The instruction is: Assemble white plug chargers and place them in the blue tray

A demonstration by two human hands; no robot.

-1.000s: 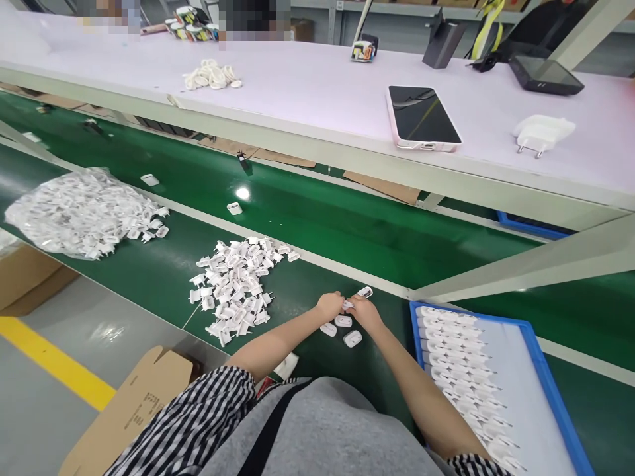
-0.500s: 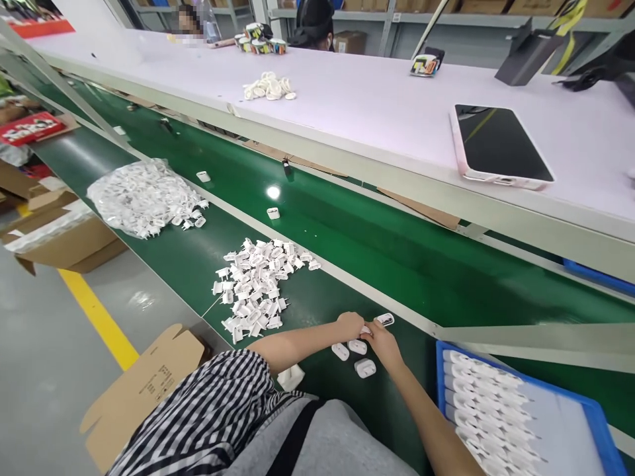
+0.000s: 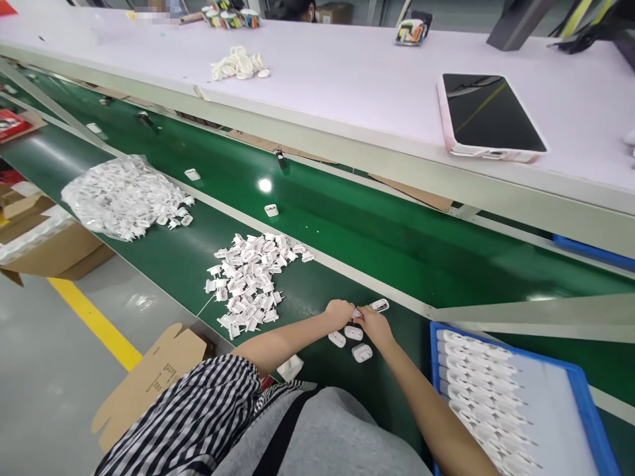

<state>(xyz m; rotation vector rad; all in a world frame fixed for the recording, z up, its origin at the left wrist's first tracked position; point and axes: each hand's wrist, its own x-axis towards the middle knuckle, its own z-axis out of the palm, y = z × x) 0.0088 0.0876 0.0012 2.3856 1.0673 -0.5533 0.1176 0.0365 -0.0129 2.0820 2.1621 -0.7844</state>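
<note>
My left hand (image 3: 339,313) and my right hand (image 3: 375,326) meet over the green bench, fingers closed together on one small white plastic plug part (image 3: 356,313), mostly covered by the fingers. Just beyond my right hand lies a white oval housing (image 3: 380,305) with dark parts inside. Nearer to me are more white housings, one at the left (image 3: 337,339), one in the middle (image 3: 354,332) and a thicker one (image 3: 362,353). A loose pile of white plug pieces with pins (image 3: 248,277) lies to the left of my hands.
A blue tray (image 3: 435,370) at right holds rows of white plug pieces. A clear bag of white pieces (image 3: 124,195) lies far left. Single pieces sit on the green belt (image 3: 347,218). On the raised shelf are a phone (image 3: 493,116) and white rings (image 3: 241,64). A cardboard box (image 3: 153,377) stands lower left.
The camera view has tilted and shifted slightly. Both hands stay together on the small white part, and the housings beside them keep their places.
</note>
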